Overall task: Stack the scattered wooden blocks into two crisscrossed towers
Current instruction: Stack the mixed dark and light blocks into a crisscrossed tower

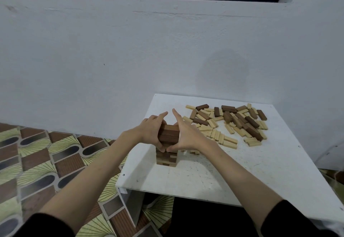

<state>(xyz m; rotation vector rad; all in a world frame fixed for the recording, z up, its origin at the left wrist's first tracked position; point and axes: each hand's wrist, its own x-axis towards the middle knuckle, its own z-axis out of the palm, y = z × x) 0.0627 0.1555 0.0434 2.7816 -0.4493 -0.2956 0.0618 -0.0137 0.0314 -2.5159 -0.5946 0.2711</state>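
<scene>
One tower: a single crisscrossed tower (167, 149) stands near the left edge of the white table (204, 177), dark blocks on top, mixed pale and dark layers lower down.
Left hand: the left hand (152, 130) cups the tower's upper left side, fingers fairly straight against the top layers, thumb low on the near face; it looks like squaring up rather than gripping.
Right hand: the right hand (186, 134) presses the right side the same way, forefinger pointing up and away, thumb meeting the other thumb at the front of the tower.
Loose blocks: a large scatter of loose blocks (229, 123) lies at the far right of the table, well apart from the tower, pale and dark mixed, some piled on each other.
Progress: by my judgement under half done; the first tower is partly built, no second tower has been started, and most blocks are unstacked.
Edges: the tower sits close to the table's left edge, with patterned floor (37, 162) below; a push from the right could send it over.
Open room: bare tabletop shows in front of the tower and between it and the scatter, enough for a second base.
Backdrop: a plain pale wall (130, 59) rises just behind the table.
</scene>
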